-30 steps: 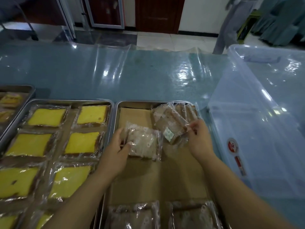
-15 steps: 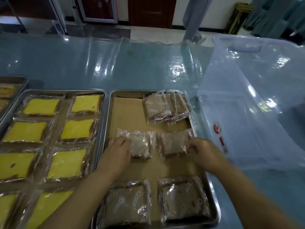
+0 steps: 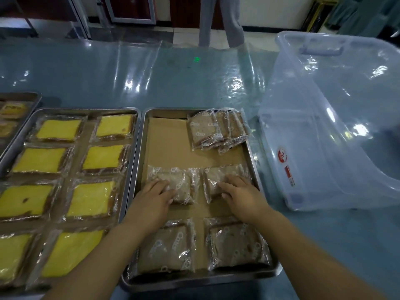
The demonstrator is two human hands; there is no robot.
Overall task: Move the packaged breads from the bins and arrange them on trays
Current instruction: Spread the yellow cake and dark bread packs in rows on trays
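Brown bread packs [image 3: 184, 185] under flat left hand [image 3: 151, 199], right hand [image 3: 240, 195].

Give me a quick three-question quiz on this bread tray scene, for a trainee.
1. True or false: the left hand rests on the left middle pack, the right hand on the right middle pack.
2. Where is the stack of packs? A) far right corner of the paper-lined tray; B) inside the clear bin; C) on the yellow cakes.
3. Fill in: the nearest-row packs number ___.
Key: 1 true; 2 A; 3 two.
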